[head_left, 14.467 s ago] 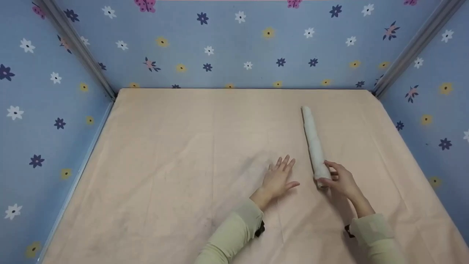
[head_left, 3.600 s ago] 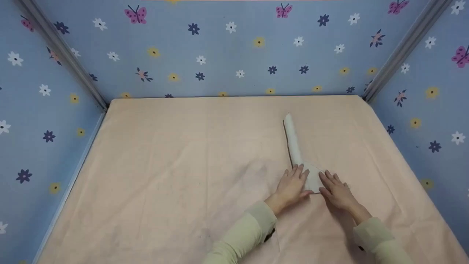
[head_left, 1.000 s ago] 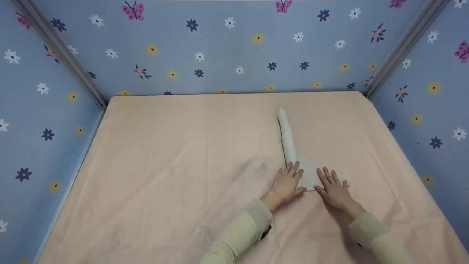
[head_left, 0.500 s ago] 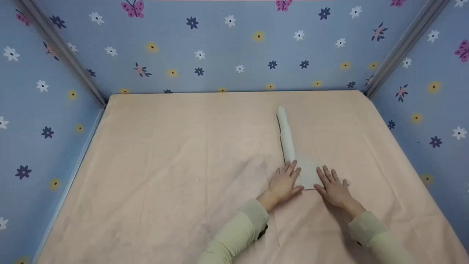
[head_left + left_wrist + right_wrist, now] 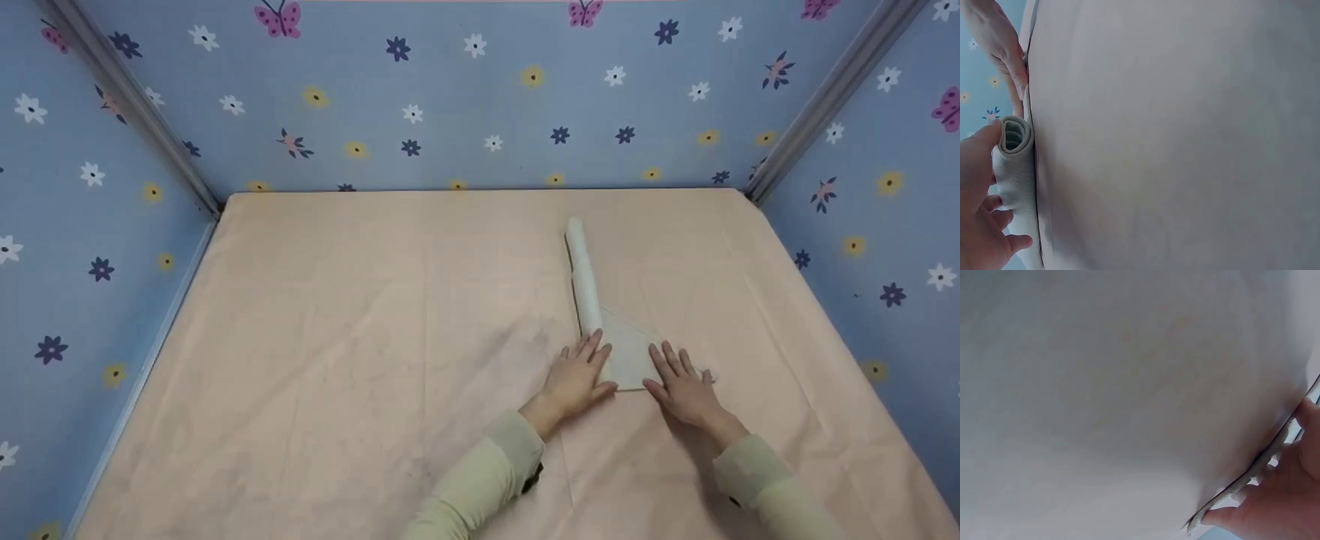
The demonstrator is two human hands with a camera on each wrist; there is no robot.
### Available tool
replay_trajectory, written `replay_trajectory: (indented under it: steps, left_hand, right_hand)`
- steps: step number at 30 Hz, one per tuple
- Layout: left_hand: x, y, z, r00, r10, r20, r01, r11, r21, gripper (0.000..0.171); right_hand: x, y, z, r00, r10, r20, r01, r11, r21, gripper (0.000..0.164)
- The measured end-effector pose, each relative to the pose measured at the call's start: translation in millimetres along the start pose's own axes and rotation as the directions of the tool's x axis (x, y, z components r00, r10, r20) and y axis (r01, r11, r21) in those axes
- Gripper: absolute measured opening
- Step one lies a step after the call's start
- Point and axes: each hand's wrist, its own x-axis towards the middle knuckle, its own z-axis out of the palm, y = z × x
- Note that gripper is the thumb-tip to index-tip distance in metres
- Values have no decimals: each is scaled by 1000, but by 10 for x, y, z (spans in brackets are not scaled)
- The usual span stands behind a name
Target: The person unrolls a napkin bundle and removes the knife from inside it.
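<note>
A pale grey-green cloth (image 5: 628, 356) lies partly rolled on the table. Its long narrow roll (image 5: 585, 277) points away from me, and a flat, roughly triangular part spreads to the right of it. My left hand (image 5: 574, 382) rests at the roll's near end with fingers extended. In the left wrist view, the roll's spiral end (image 5: 1015, 135) shows beside the left thumb. My right hand (image 5: 686, 386) presses on the flat part's right side with fingers spread, hiding some of it. The right wrist view shows the cloth's edge (image 5: 1241, 481) beneath the right fingers.
A creased peach tablecloth (image 5: 322, 337) covers the table. Blue flowered walls (image 5: 480, 97) stand at the back and both sides, with grey posts (image 5: 832, 105) in the corners. A small pale loop (image 5: 712, 376) pokes out beside the right hand.
Long before, the cloth was fully rolled, farther right, with only my right hand on it. Since then it is partly unrolled; the roll and left hand have edged left while the right hand stays.
</note>
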Motion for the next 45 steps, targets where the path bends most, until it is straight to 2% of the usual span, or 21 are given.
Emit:
replay_trajectory:
  steps: [30,45]
  left_hand:
    - [-125,-101,-28,999,-36,-41,30,991,-127,63]
    - [-200,-187,-74,998,-64,2,63,981,-186,63]
  right_hand:
    - [3,17,14,1000,0,10,0,1000,15,65]
    - [-6,7,7,1000,-15,-14,15,999,36,65]
